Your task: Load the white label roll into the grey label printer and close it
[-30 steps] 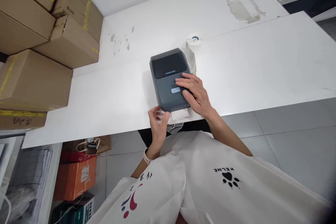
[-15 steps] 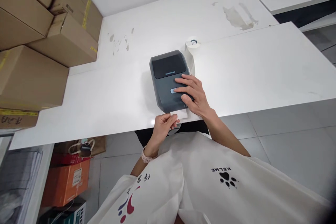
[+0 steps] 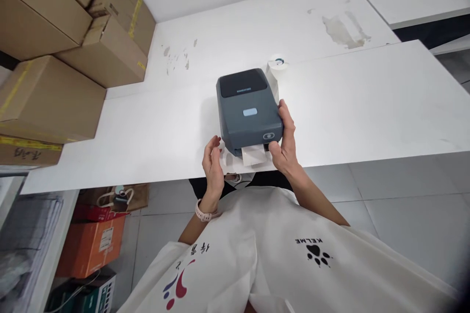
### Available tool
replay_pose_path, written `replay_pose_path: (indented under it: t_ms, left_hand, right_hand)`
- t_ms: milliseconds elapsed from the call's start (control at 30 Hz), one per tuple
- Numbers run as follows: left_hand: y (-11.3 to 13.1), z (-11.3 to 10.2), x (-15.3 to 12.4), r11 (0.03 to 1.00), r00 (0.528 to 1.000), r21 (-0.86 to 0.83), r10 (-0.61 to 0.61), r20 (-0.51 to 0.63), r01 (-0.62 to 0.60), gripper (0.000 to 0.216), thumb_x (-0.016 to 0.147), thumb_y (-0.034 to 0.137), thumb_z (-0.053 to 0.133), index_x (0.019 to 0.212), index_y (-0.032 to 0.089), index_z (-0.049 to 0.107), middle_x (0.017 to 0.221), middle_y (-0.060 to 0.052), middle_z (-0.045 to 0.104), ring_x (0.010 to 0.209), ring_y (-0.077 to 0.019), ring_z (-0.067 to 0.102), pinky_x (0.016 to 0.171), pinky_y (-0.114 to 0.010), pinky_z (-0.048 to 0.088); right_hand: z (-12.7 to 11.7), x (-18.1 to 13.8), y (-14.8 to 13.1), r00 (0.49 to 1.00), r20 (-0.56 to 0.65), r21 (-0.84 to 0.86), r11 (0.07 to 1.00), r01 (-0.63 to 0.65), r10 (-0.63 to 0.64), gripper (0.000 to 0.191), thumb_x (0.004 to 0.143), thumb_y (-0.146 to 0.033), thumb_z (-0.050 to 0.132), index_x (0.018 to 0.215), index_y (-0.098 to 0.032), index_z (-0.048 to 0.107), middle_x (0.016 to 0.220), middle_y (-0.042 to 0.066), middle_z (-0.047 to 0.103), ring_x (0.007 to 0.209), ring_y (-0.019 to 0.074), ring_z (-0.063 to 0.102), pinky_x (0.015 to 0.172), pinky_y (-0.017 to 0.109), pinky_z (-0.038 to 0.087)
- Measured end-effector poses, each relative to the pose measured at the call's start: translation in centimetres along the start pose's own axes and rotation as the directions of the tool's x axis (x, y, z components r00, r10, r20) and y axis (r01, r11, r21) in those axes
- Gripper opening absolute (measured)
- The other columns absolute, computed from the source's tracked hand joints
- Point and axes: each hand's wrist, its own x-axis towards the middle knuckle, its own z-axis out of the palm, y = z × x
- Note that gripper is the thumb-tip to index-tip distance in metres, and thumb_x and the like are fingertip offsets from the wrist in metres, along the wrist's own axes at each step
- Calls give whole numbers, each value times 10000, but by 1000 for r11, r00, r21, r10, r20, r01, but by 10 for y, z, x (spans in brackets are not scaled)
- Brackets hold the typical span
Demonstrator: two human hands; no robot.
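Note:
A dark grey label printer (image 3: 248, 127) sits near the table's front edge, with a black window and a pale blue button on top. A white paper strip (image 3: 254, 154) sticks out of its front. My right hand (image 3: 286, 139) grips the printer's right front corner, thumb at the front and fingers along the side. Beside the left front corner is my left hand (image 3: 213, 166), fingers curved and apart, holding nothing. Behind the printer stands a roll of white label paper (image 3: 278, 64), its strip leading to the printer's rear right side.
Cardboard boxes (image 3: 55, 102) are stacked on the left end of the white table (image 3: 154, 142). An orange box (image 3: 90, 247) and a paper bag (image 3: 137, 200) are below on the left. Paint is worn off the tabletop in patches.
My left hand has let go of the paper strip and moved left. My right hand has gone from the button to the printer's right front corner. The printer's front face shows more now.

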Motion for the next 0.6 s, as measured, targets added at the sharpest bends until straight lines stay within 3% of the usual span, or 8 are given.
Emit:
replay_pose_path:
  t_ms: [100, 233, 333, 433, 533, 600]
  left_hand:
    - [1, 0, 23, 1000, 999, 23, -6, 43, 5, 514, 966, 552, 595, 1409, 291, 593, 1538, -97, 597, 1454, -284, 543, 1204, -441, 452]
    - [9, 13, 67, 996, 988, 82, 28, 153, -41, 677, 932, 521, 658, 1545, 323, 451, 1711, -87, 405, 1598, -311, 372, 1286, -468, 359]
    - [14, 29, 94, 997, 977, 72, -2, 215, -14, 806, 902, 500, 708, 1606, 316, 364, 1739, -100, 349, 1640, -342, 284, 1310, -489, 314]
    - [15, 39, 107, 998, 977, 71, -16, 212, 1, 875, 852, 413, 770, 1613, 289, 357, 1723, -120, 367, 1635, -367, 283, 1316, -502, 302]
    - [14, 43, 111, 994, 975, 104, -8, 221, -15, 896, 821, 335, 781, 1610, 278, 362, 1710, -122, 388, 1601, -379, 347, 1281, -518, 360]
    - [12, 42, 112, 992, 975, 124, 8, 221, -36, 882, 808, 305, 773, 1599, 268, 385, 1682, -121, 435, 1577, -375, 389, 1259, -517, 390]
  right_hand:
    - [2, 25, -5, 1000, -17, -64, 998, 13, -14, 778, 1034, -715, 189, 1702, -368, -9, 1766, 104, 246, 1625, 342, 304, 1266, 603, 356]
    - [1, 101, -17, 997, -33, -193, 979, 66, -74, 693, 1069, -648, 94, 1674, -404, -139, 1770, 63, 227, 1653, 259, 249, 1306, 555, 321]
    - [4, 164, -20, 993, -33, -203, 973, 108, -117, 640, 1085, -611, 55, 1673, -361, 17, 1775, 51, 223, 1637, 161, 274, 1334, 409, 301]
    - [11, 215, -13, 993, -14, -139, 984, 113, -116, 582, 1115, -583, 172, 1625, -304, 210, 1756, 50, 292, 1640, 121, 252, 1351, 344, 264]
    - [16, 242, -5, 997, 47, -56, 996, 67, -64, 590, 1122, -521, 345, 1605, -197, 250, 1761, 104, 297, 1638, 148, 264, 1352, 347, 239]
    - [15, 242, -5, 994, 19, -84, 991, 106, -105, 618, 1104, -495, 432, 1599, -163, 270, 1752, 134, 312, 1614, 171, 313, 1344, 362, 240]
